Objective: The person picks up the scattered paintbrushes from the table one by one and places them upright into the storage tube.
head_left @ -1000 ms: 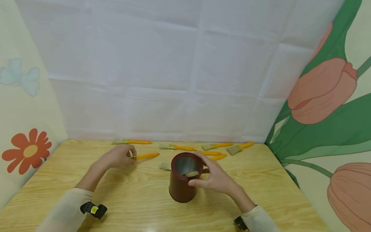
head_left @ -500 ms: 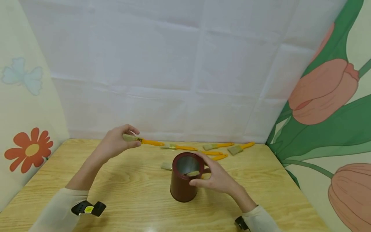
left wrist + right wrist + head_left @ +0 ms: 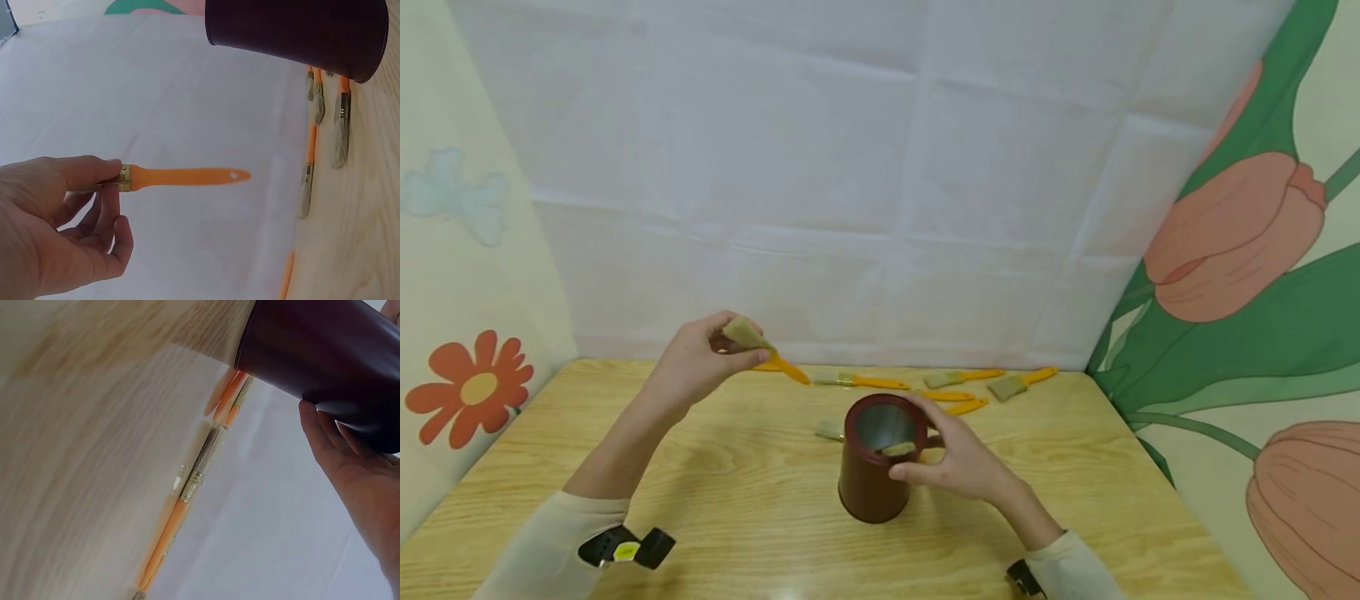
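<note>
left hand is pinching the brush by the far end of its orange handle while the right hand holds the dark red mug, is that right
Not quite: the left hand pinches the brush at its metal band, not by the far end of its orange handle, as the left wrist view shows. The right hand does hold the dark red mug.

A mug (image 3: 874, 487) stands on the table (image 3: 760, 508), with an upper paintbrush (image 3: 898, 450) inside it and the right hand (image 3: 962, 457) at its right side. Behind it, loose paintbrushes (image 3: 880, 383) lie near the table's back edge, mostly rightward; bristles (image 3: 829, 431) show just left of it. Farther left, the left hand (image 3: 688, 358) holds a raised paintbrush (image 3: 791, 369). A sheet (image 3: 790, 167) rises behind the table.
</note>
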{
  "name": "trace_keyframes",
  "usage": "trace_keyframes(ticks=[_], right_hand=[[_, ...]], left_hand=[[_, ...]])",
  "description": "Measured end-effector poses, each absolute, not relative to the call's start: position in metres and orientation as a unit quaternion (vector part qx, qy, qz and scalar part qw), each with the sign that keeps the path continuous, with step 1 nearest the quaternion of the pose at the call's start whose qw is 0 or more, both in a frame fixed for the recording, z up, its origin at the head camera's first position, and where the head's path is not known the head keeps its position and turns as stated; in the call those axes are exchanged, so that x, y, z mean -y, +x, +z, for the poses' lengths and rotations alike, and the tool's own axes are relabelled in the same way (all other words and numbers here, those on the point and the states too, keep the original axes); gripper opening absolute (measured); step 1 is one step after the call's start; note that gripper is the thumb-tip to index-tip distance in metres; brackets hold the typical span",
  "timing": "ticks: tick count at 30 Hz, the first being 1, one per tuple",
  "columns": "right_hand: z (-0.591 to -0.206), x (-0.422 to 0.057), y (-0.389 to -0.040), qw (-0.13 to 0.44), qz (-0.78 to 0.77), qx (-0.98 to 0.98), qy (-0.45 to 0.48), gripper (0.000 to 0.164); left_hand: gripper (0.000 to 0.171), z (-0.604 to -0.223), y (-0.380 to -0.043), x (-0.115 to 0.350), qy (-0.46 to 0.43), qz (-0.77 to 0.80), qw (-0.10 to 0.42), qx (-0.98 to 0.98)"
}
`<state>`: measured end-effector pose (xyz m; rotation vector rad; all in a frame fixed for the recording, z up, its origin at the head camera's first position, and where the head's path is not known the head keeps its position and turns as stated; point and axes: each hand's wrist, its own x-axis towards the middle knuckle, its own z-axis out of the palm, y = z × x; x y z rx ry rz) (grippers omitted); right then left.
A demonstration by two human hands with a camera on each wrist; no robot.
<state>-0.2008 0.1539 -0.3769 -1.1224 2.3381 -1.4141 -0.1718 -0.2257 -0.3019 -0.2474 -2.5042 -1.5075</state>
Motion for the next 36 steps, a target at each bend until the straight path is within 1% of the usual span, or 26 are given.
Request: trace_keyframes(ticks=[10, 15, 20, 27, 32, 36], right_hand=[[-0.378, -0.156, -0.203, 0.092, -0.477, -0.787, -0.381, 0.087], [-0.378, -0.156, -0.203, 0.092, -0.475, -0.790, -0.375, 0.087], [-0.376, -0.156, -0.203, 0.093, -0.476, -0.789, -0.376, 0.087], [-0.374, -0.156, -0.204, 0.095, -0.475, -0.790, -0.376, 0.089], [-0.375, -0.156, -0.205, 0.101, -0.486, -0.779, -0.384, 0.085], [-0.375, -0.156, -0.205, 0.104, -0.490, -0.775, -0.386, 0.084]], left_hand=[[0.033, -0.290, -0.161, 0.211, -0.104, -0.516, 0.145, 0.838], [0.027, -0.283, -0.155, 0.199, -0.135, -0.539, 0.167, 0.814], [0.025, -0.278, -0.147, 0.183, -0.182, -0.595, 0.172, 0.763], [0.019, -0.271, -0.132, 0.157, -0.255, -0.611, 0.186, 0.726], [0.024, -0.268, -0.121, 0.142, -0.273, -0.630, 0.185, 0.703], [0.025, -0.272, -0.120, 0.133, -0.281, -0.631, 0.172, 0.702]])
